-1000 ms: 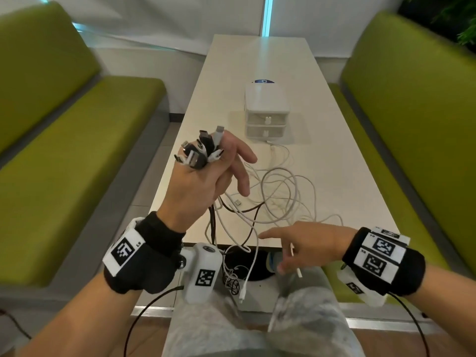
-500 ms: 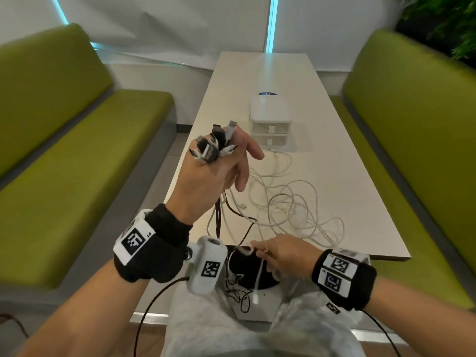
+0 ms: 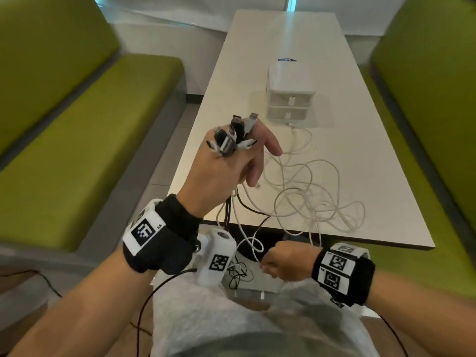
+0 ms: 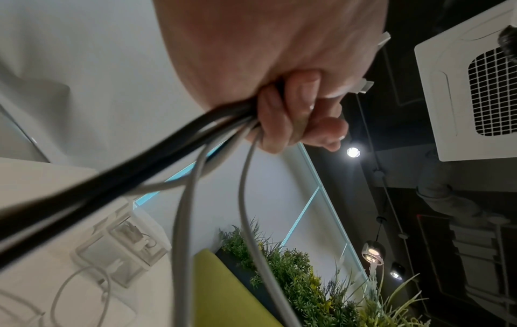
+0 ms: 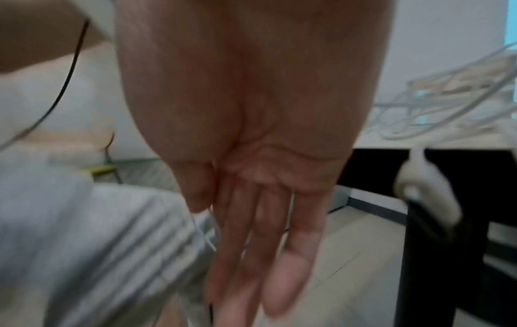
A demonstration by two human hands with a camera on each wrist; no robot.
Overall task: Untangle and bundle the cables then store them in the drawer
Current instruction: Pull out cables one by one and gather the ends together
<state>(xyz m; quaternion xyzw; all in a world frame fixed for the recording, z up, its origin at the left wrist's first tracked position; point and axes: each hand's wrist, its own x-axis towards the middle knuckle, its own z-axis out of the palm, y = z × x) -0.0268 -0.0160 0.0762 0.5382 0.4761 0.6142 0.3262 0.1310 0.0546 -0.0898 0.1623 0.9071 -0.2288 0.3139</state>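
Observation:
My left hand [image 3: 226, 171] is raised over the table's near left corner and grips a bunch of black and white cable plugs [image 3: 231, 137] that stick up from the fist. In the left wrist view its fingers [image 4: 288, 115] curl round black and grey cables [image 4: 196, 159]. These run down into a white tangle of cables [image 3: 309, 194] on the table [image 3: 373, 150]. My right hand [image 3: 288, 261] is below the table's near edge over my lap, fingers pointing down [image 5: 251, 221], thumb pinching a thin white cable [image 5: 200, 230]. The white two-drawer unit [image 3: 291, 99] stands mid-table, both drawers closed.
Green benches flank the table on the left [image 3: 90, 150] and on the right [image 3: 438, 99]. Loops of black and white cable [image 3: 239, 271] hang off the table edge above my grey trousers [image 3: 219, 325]. A black table leg [image 5: 436, 243] stands close to my right hand.
My right hand left the table edge, dropped below it toward my lap and took hold of a hanging white cable. My left hand kept its grip on the plugs.

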